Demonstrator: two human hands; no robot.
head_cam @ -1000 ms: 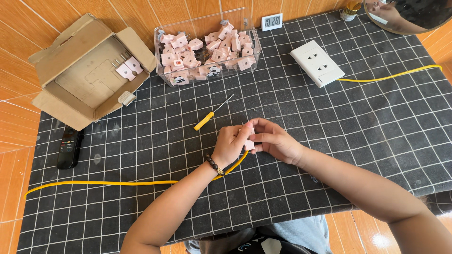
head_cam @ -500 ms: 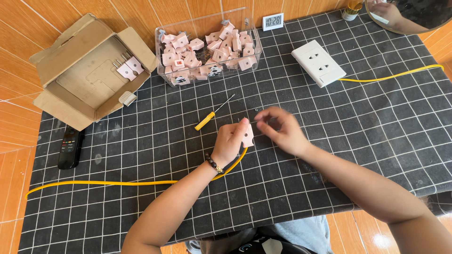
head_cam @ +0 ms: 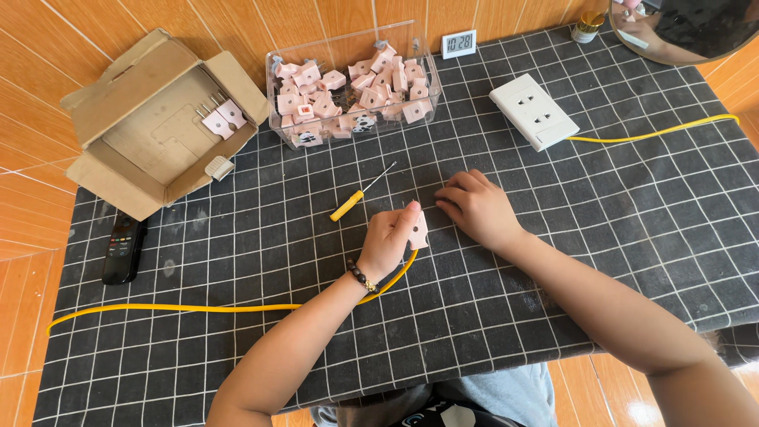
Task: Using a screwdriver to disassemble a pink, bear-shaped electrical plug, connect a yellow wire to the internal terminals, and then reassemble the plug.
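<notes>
- On the gridded surface (head_cam: pixel 632 237), the left hand (head_cam: pixel 387 241) has its fingers closed round a pink plug (head_cam: pixel 418 231) on the yellow cable (head_cam: pixel 198 308)
- Right hand (head_cam: pixel 478 209) rests beside it, fingers loosely curled, holding nothing
- Likely wiring the plug; the yellow screwdriver (head_cam: pixel 352 203) lies near, needing a pick-up

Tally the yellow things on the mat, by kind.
Yellow cable: 2, the second running from the white socket block
Yellow-handled screwdriver: 1
Total: 3
</notes>
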